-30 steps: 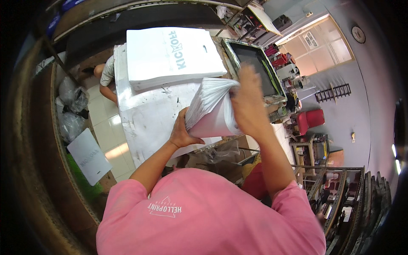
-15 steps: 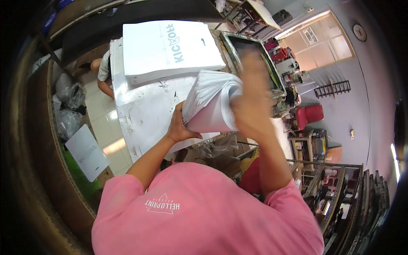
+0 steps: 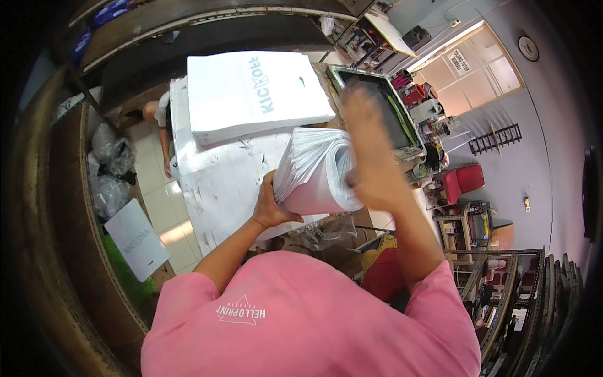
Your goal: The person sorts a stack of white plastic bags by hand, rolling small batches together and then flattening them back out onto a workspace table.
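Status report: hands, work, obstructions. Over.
Left hand gripping curled white sheet stack. Right hand blurred, at its right side. Left edges fanned. Printed white bag pile just beyond.

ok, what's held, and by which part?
A curled stack of white sheets: the left hand holds its left end, thumb on the near side. The right hand is blurred at the right end; whether it grips can't be told.
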The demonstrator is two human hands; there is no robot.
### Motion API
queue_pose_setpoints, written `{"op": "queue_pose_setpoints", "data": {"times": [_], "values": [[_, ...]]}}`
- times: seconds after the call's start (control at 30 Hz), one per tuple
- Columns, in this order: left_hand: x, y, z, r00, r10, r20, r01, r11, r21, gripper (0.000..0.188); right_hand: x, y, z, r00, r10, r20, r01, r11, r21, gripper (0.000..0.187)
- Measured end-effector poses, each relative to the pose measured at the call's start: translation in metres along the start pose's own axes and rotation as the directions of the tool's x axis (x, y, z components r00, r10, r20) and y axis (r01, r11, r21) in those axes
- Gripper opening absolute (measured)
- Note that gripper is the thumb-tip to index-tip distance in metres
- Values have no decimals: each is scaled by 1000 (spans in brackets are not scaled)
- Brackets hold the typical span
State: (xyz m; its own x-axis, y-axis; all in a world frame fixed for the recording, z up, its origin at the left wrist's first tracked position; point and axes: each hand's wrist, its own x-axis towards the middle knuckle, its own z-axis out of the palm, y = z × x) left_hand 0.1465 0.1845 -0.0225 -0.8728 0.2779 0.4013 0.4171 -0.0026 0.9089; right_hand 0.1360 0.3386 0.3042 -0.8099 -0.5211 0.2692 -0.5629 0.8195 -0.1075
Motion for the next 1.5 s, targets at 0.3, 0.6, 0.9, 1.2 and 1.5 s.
{"op": "queue_pose_setpoints", "data": {"times": [0.3,0.6,0.9,1.2,1.5], "values": [[0,9,-1,998,-20,-58,24,997,79,148,28,10,-11,996,16,-86,-30,987,-161,96],[-1,23,3,1000,-21,-12,22,998,67,138,13,33,36,988,110,110,-94,986,-140,90],[-2,19,4,998,-54,18,53,998,15,149,-30,-5,23,983,180,-39,-184,972,-148,95],[7,7,-15,1000,-21,-10,21,1000,-22,90,-78,8,20,941,208,-268,-195,978,76,89],[20,57,-27,998,38,52,-50,968,248,56,-176,-77,210,505,859,-81,-529,382,758,94]]}}
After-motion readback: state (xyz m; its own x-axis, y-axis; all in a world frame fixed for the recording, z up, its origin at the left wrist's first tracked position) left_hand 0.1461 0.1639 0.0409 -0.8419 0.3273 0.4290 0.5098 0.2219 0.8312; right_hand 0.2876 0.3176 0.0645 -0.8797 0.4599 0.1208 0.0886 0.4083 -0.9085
